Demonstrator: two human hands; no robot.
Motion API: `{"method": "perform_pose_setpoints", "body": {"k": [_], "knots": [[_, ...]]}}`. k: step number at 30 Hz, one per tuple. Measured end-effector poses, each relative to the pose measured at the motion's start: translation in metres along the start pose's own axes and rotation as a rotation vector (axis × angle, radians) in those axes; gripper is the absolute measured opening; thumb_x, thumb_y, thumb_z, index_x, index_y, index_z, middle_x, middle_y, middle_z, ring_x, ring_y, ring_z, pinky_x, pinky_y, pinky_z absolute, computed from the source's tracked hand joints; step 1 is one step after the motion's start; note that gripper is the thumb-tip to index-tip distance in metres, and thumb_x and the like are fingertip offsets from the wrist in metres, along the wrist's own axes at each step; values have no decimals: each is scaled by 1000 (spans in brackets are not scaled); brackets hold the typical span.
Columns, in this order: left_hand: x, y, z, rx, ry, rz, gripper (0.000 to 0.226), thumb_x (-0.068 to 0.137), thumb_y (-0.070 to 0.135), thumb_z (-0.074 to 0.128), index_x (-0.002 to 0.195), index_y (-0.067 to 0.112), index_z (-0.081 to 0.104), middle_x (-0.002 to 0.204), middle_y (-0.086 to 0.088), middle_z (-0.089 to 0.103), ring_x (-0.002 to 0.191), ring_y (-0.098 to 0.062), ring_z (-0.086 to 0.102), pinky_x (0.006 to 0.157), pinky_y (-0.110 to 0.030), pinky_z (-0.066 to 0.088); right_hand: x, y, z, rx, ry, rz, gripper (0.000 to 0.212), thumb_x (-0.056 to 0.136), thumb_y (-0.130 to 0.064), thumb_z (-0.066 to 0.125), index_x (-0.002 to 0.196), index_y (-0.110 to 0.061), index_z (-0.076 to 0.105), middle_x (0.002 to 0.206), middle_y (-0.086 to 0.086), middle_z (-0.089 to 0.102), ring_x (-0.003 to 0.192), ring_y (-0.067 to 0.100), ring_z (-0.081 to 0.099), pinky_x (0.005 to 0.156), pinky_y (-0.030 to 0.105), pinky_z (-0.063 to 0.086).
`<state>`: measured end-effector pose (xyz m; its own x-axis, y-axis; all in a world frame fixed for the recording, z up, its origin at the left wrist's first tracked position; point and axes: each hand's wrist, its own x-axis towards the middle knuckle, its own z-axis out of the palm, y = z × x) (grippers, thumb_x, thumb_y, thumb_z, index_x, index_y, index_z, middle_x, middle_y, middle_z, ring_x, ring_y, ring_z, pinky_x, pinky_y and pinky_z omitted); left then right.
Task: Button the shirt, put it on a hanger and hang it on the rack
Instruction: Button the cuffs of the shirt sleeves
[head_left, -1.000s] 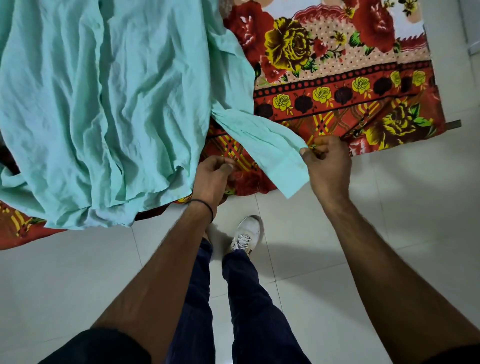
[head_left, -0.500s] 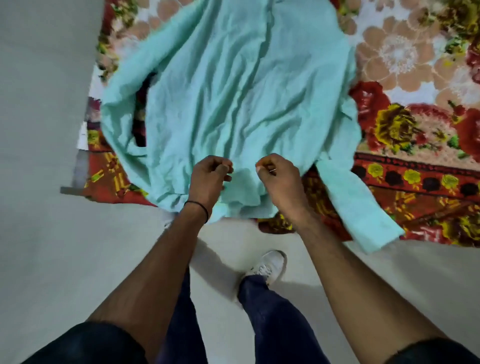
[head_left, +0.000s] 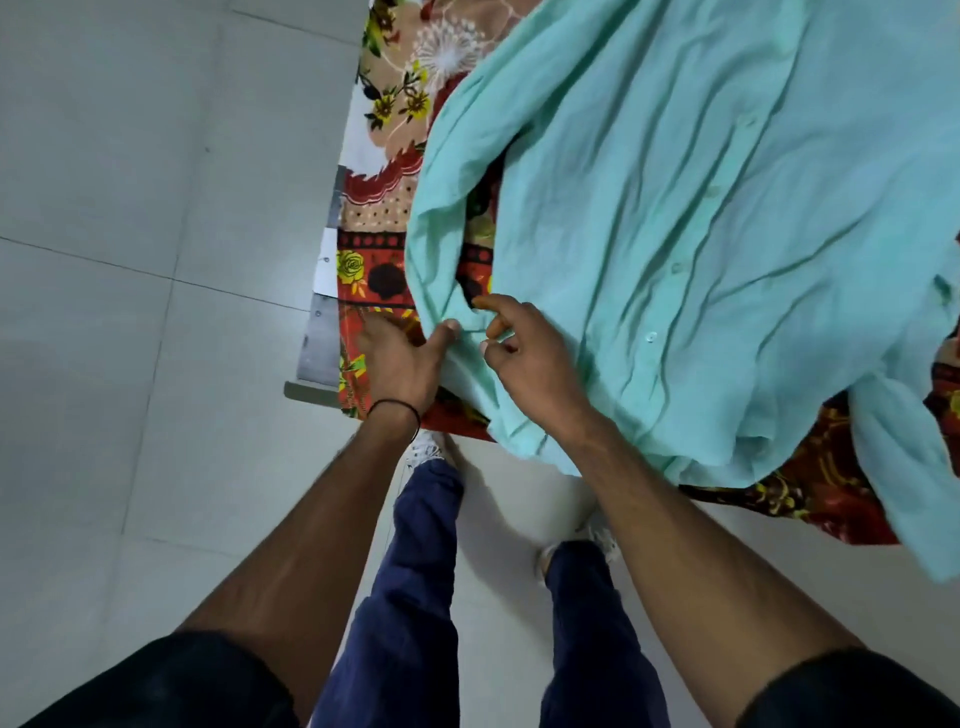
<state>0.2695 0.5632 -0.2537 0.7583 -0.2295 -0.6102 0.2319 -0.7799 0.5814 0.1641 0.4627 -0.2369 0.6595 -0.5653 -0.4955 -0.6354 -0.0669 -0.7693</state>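
Pale tiled floor (head_left: 130, 260) all around, floral bedcover (head_left: 379, 270) spread over the bed's corner. Mint shirt (head_left: 675, 234) lying crumpled across that cover, front up, hem spilling over the near edge, a row of small buttons (head_left: 649, 337) running down the placket. Left hand (head_left: 400, 358) down at the shirt's near-left edge, thumb pressed onto the cloth, fingers tucked beneath, grasping the fabric. Right hand (head_left: 530, 358) just beside it, resting on the shirt, fingers loosely curled, gripping nothing clearly.
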Motion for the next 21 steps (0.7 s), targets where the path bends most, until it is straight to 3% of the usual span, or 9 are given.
{"method": "perform_pose_setpoints", "body": {"k": [3, 6, 10, 12, 14, 16, 18, 21], "knots": [[14, 0, -16, -281, -132, -15, 16, 96, 23, 58, 100, 10, 66, 102, -10, 70, 98, -27, 66, 91, -47, 54, 8, -8, 13, -66, 36, 23, 51, 90, -3, 60, 136, -24, 56, 102, -1, 50, 82, 10, 53, 81, 12, 44], [32, 1, -36, -548, -78, -75, 16, 95, 22, 57, 98, 10, 68, 100, -9, 71, 95, -24, 65, 93, -48, 52, 14, -12, 17, -179, 61, 68, 50, 90, -8, 62, 138, -23, 54, 103, -1, 46, 75, 2, 49, 76, 10, 39], [54, 3, -57, -586, -43, -63, 19, 95, 24, 58, 78, 20, 66, 75, 7, 66, 73, -13, 59, 74, -36, 52, 21, -17, 17, -205, 115, 151, 16, 90, -19, 69, 105, -13, 69, 102, 3, 45, 70, 2, 50, 68, 7, 39], [63, 2, -63, -594, -39, -60, 22, 95, 23, 58, 74, 21, 64, 72, 9, 64, 70, -11, 58, 71, -32, 51, 22, -22, 18, -172, 148, 123, 11, 88, -21, 72, 91, -10, 70, 102, 4, 46, 80, 12, 55, 75, 11, 41], [67, -1, -67, -594, -50, -70, 12, 96, 23, 59, 88, 17, 66, 85, 2, 67, 80, -15, 62, 81, -40, 55, 22, -30, 21, -172, 196, 21, 11, 85, -22, 74, 85, -12, 70, 105, 2, 48, 100, 19, 52, 91, 22, 40], [66, -2, -69, -576, -68, -70, 23, 94, 27, 63, 110, 11, 60, 99, -2, 68, 87, -15, 66, 85, -41, 56, 23, -38, 24, -147, 228, -73, 8, 85, -25, 73, 82, -18, 68, 108, -4, 51, 108, 17, 44, 93, 18, 34], [55, -3, -71, -460, -53, 2, 46, 87, 39, 70, 122, 19, 48, 116, -4, 60, 101, -15, 64, 90, -38, 55, 25, -45, 24, -19, 176, -74, 10, 89, -27, 68, 81, -25, 62, 93, -10, 56, 96, 11, 49, 81, 16, 36], [28, -1, -73, -199, 21, 221, 74, 73, 60, 73, 132, 32, 36, 132, 0, 36, 123, -20, 45, 100, -35, 48, 30, -55, 23, 298, 112, 43, 15, 93, -23, 65, 80, -22, 58, 73, -9, 62, 73, 6, 58, 69, 23, 44]]}}
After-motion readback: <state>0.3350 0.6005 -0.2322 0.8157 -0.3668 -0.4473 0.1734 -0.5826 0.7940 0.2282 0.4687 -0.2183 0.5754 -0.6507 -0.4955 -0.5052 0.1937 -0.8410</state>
